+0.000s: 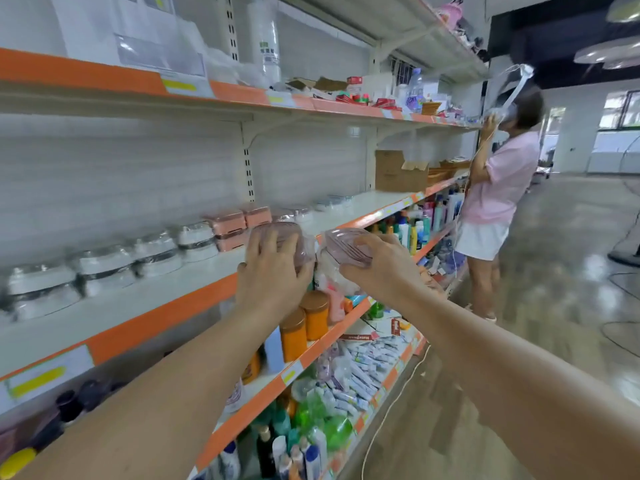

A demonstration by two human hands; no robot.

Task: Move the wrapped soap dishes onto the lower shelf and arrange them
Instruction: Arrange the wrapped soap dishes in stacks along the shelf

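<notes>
Two pink wrapped soap dishes were held at the front edge of the white shelf (180,292), which had an orange strip. The left hand (273,271) gripped the left soap dish (277,235), fingers spread over its top and thumb curled below. The right hand (377,261) held the right soap dish (346,247) beside it, fingers curled over its near side; the two dishes were close but apart.

Behind them on the same shelf stood a row of wrapped white dishes (156,252) and stacked pink boxes (230,228). The shelf below held orange jars (304,323) and a red-and-white box (395,326) whose print was too blurred to read. Yellow price tags (36,381) on the shelf edges were also unreadable. Further down the aisle a person in a pink shirt (502,181) faced the shelves.
</notes>
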